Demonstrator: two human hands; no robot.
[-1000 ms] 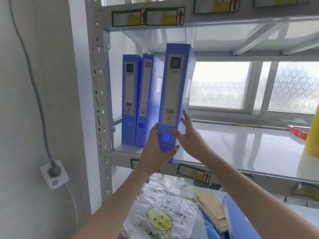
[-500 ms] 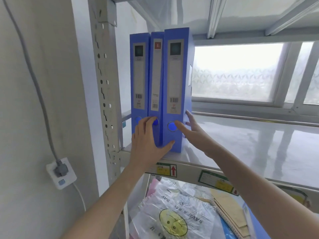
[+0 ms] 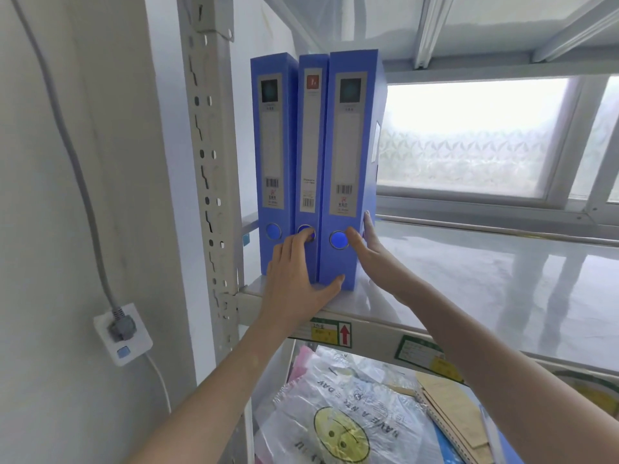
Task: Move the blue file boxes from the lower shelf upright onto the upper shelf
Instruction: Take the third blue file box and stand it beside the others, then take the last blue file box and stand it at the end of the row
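Note:
Three blue file boxes stand upright side by side at the left end of the upper shelf (image 3: 469,296): the left box (image 3: 273,162), the middle box (image 3: 310,145) and the right box (image 3: 350,162). My left hand (image 3: 298,283) lies flat, fingers spread, against the lower spines of the middle and right boxes. My right hand (image 3: 370,249) presses flat on the right box's lower right side, thumb on its spine. Neither hand grips anything.
A grey perforated upright post (image 3: 209,162) borders the boxes on the left. The lower shelf holds a smiley-print plastic bag (image 3: 338,420), brown envelopes (image 3: 455,410) and a blue edge at the bottom right. A wall socket with a cable (image 3: 122,333) sits at the left.
The right box went from tilted and held off the shelf edge to standing upright against the other two. My hands have flattened against it and the view has moved closer.

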